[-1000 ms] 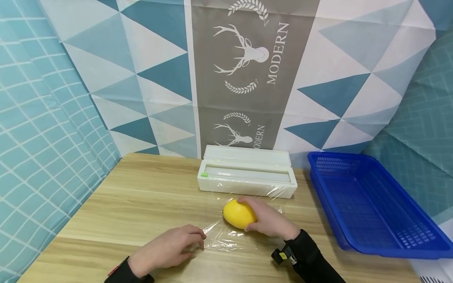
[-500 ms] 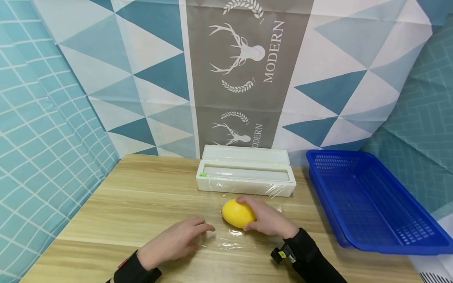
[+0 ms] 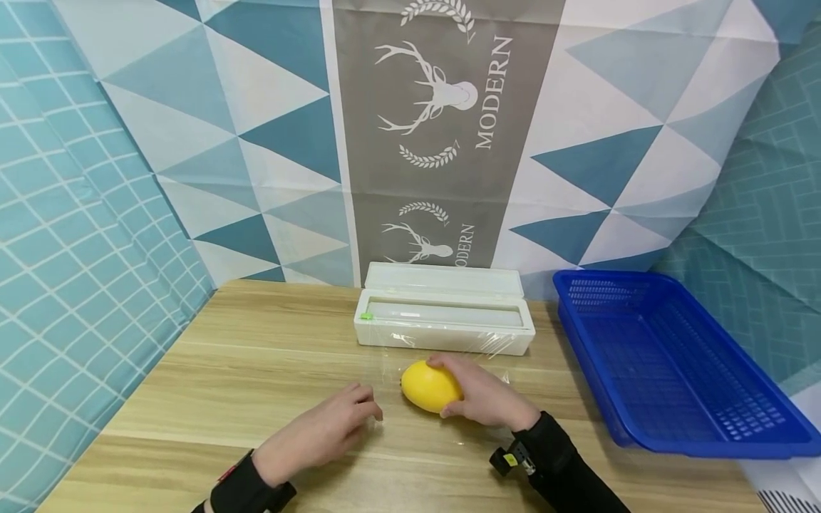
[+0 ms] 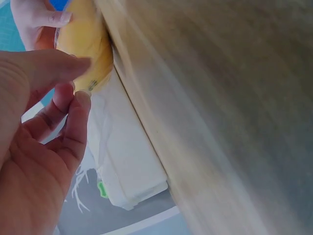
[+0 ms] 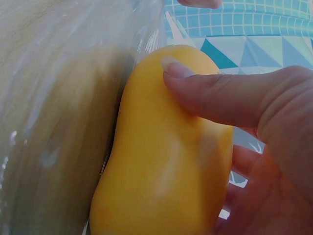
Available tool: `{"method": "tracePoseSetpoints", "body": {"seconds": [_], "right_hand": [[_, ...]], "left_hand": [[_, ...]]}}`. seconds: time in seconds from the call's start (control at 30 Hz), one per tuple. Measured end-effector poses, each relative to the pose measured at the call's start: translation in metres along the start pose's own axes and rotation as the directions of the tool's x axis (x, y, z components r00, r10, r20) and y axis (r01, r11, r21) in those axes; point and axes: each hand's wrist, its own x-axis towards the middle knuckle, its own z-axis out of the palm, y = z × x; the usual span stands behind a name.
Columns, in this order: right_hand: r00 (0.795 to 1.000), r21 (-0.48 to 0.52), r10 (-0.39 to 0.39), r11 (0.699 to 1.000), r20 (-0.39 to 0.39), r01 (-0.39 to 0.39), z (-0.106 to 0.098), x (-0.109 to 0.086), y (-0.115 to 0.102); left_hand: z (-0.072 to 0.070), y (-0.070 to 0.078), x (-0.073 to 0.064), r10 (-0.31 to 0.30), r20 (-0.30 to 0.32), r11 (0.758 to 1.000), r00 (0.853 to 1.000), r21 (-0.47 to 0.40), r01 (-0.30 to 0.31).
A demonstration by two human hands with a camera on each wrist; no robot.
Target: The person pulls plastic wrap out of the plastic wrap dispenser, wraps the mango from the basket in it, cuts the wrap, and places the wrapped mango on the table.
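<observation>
A smooth yellow mango [image 3: 426, 388] lies on its side on clear plastic wrap [image 5: 39, 112], in front of a white wrap dispenser [image 3: 442, 342]. My right hand [image 3: 484, 393] grips the mango's right end, its thumb on the near side and its fingers round the far side. Left of the mango, my left hand [image 3: 327, 431] has curled fingers at the edge of the wrap and pinches it. Folds in the wrap run toward that hand in the right wrist view. The mango's narrow stem end [image 4: 93, 84] shows just past the left fingertips.
The dispenser's lid [image 3: 442, 280] stands raised, with a roll [image 3: 442, 314] inside and a green slider [image 3: 366, 315] at its left end. A blue plastic basket [image 3: 680, 363] stands at the right edge of the wooden table [image 3: 256, 356]. Patterned cloths hang around the back and sides.
My left hand has moved right and slightly up to the wrap's edge, its fingers now curled in. Bright wrinkles in front of the mango have faded. The right hand keeps its grip.
</observation>
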Motion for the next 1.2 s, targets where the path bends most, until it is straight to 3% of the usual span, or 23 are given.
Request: {"method": "tracePoseSetpoints", "body": {"seconds": [0.27,0.47,0.63,0.9,1.2], "right_hand": [[1.0,-0.007,0.006,1.0,-0.003,-0.006,-0.001,0.0,0.0],[1.0,0.003,0.006,1.0,-0.003,-0.006,-0.001,-0.001,-0.002],[1.0,-0.011,0.006,1.0,-0.002,-0.006,0.0,-0.001,-0.002],[1.0,-0.037,-0.01,0.999,-0.008,0.01,0.001,0.001,-0.002],[1.0,-0.049,-0.024,0.999,-0.018,0.023,0.002,0.0,-0.002]], "left_hand": [[-0.004,0.001,0.002,-0.016,-0.022,1.0,1.0,-0.018,0.016],[-0.006,0.001,0.009,0.01,-0.123,1.0,0.992,-0.015,-0.012],[-0.012,0.003,0.024,0.031,-0.193,0.999,0.981,0.042,-0.023],[-0.014,0.005,0.056,0.024,-0.221,0.994,0.975,0.105,-0.001],[0.007,-0.011,0.093,0.025,-0.249,0.991,0.968,0.132,0.008]]}}
